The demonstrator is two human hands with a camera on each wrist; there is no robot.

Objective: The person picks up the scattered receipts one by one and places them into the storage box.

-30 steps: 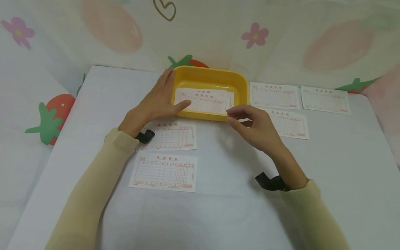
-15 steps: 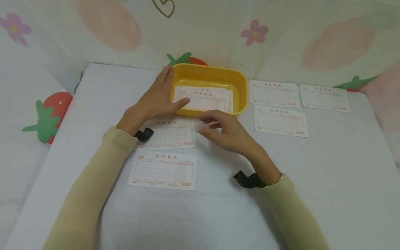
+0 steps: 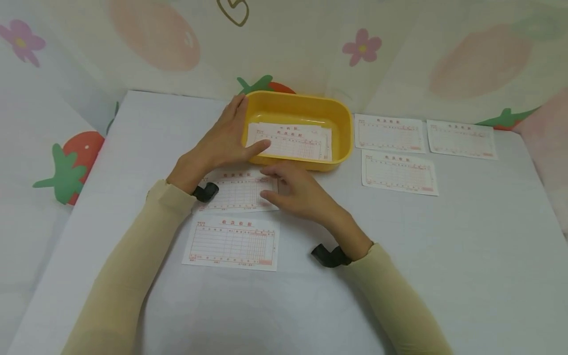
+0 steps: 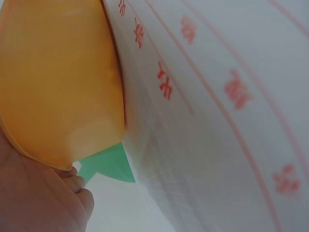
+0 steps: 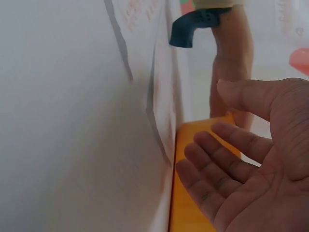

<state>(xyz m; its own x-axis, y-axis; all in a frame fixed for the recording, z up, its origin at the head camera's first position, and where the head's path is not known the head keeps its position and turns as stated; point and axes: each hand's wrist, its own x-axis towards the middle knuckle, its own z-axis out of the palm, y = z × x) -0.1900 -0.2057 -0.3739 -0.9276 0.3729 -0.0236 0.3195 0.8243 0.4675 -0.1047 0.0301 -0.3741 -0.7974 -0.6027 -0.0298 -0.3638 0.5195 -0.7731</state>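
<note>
A yellow plastic basin (image 3: 341,118) stands at the table's back edge with several printed receipt slips (image 3: 290,143) lying inside it. Its left end is held by my left hand (image 3: 222,140), fingers along the outer wall and thumb over the front rim. In the left wrist view the fingers reach round the basin's wall (image 4: 63,72). My right hand (image 3: 306,195) hovers in front of the basin with thumb and fingers apart, holding nothing. Below its fingers lies an upper-left receipt slip (image 3: 235,192), partly overlapped in the head view. In the right wrist view the fingers (image 5: 212,179) are loosely bent.
Another receipt slip (image 3: 230,244) lies nearer the front, below the first. Right of the basin lie three more slips, the back-left one (image 3: 390,133), the far-right one (image 3: 461,140) and the front one (image 3: 399,172). A patterned curtain (image 3: 301,44) hangs behind the table.
My right hand has moved left from the basin's front-right corner to the upper-left slip, uncovering the front slip on the right. The left hand stays on the basin.
</note>
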